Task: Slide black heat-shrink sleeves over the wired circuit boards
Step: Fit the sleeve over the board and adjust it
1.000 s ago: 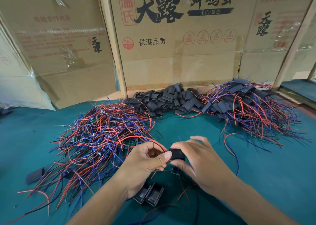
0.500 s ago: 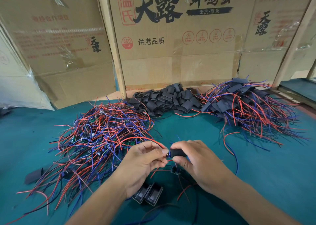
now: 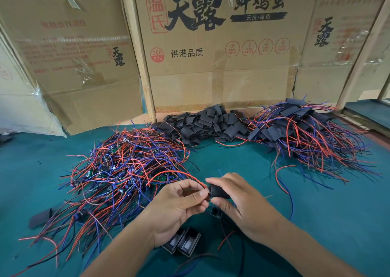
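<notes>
Change: since a second ago the two hands have stayed together at the front of the desk; the sleeve now shows more of its length past the right thumb, and the red wire arches higher over the left hand.
Head view, left hand (image 3: pixel 179 203): fingers curled, pinching wires just at the sleeve's mouth; the board itself is hidden, so how far in it sits cannot be told.
Head view, right hand (image 3: pixel 236 200): thumb below and fingers above, gripping the sleeve (image 3: pixel 219 192) round its middle.
Sleeve handling: looks light, soft-walled and easily flattened; I judge a loose grip on its sides keeps the mouth open.
Wires (image 3: pixel 179 173): thin and limp, poor for pushing; better to pull them through, or hold close to the board.
Board: likely stiff, with solder joints that could tear if tugged hard.
Supply: bare wired boards (image 3: pixel 126 167) heaped left; empty sleeves (image 3: pixel 202 125) piled at the back by the cartons (image 3: pixel 211 76).
Done: sleeved pile (image 3: pixel 306 133) at right, on the desk (image 3: pixel 337 213).
</notes>
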The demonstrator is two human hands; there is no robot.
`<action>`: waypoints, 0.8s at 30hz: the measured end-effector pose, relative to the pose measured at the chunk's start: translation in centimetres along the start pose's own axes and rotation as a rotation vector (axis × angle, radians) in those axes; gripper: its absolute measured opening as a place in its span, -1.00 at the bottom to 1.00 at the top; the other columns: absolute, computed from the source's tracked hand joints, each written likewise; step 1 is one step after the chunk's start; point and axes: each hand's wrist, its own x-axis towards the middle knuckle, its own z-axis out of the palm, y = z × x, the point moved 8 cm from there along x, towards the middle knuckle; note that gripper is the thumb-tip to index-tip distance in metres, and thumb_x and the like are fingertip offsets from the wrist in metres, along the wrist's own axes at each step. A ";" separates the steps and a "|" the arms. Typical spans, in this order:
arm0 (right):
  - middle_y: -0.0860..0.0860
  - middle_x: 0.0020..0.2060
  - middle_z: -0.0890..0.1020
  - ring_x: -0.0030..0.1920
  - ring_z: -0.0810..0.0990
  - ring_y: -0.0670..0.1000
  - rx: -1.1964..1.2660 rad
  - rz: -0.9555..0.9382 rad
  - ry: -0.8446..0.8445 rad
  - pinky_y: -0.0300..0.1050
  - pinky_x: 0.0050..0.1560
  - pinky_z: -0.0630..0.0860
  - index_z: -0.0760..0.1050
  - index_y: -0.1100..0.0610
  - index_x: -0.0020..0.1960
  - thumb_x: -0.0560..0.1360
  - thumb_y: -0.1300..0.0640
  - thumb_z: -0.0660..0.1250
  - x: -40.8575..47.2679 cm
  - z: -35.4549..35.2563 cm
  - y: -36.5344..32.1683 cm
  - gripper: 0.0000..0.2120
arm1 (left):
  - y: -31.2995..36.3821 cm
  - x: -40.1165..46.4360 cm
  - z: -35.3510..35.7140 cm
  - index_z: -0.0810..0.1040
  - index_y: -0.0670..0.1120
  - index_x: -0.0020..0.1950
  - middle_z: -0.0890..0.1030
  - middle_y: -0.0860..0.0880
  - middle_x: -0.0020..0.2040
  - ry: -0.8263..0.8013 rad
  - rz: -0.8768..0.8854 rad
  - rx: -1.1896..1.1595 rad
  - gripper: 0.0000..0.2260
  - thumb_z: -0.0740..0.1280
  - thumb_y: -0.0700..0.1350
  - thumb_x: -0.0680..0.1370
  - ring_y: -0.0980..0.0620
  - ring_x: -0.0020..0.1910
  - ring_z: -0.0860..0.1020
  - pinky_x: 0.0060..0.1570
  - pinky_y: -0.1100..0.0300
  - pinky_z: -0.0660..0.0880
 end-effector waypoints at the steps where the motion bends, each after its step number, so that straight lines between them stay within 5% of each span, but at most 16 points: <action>1: -0.05 0.06 0.47 0.13 0.42 -0.04 0.004 -0.004 -0.003 -0.05 0.16 0.41 0.40 0.09 0.40 0.58 -0.18 0.07 0.0 0.1 -0.1 -0.48 | 0.0 0.0 0.1 0.62 -0.22 -0.14 0.58 -0.15 -0.23 -0.004 0.008 0.022 -0.92 0.48 -0.26 0.42 0.02 -0.30 0.58 -0.24 0.28 0.57; 10: -0.21 0.01 0.34 0.05 0.35 -0.25 0.040 -0.066 -0.019 -0.26 0.13 0.36 0.33 0.03 0.45 0.61 -0.10 0.12 -0.1 0.2 -0.6 -0.55 | -0.3 -0.1 0.6 0.59 -0.18 -0.13 0.56 -0.14 -0.28 -0.047 -0.022 0.018 -0.89 0.48 -0.28 0.40 0.02 -0.35 0.57 -0.30 0.26 0.55; 24: -0.06 0.11 0.43 0.11 0.43 -0.07 -0.018 -0.061 -0.061 -0.02 0.11 0.45 0.29 0.05 0.49 0.59 -0.19 0.05 -0.3 0.4 -0.8 -0.45 | -0.4 -0.3 0.8 0.57 -0.19 -0.12 0.59 -0.20 -0.28 -0.070 -0.067 0.028 -0.86 0.52 -0.27 0.42 -0.04 -0.32 0.63 -0.28 0.20 0.59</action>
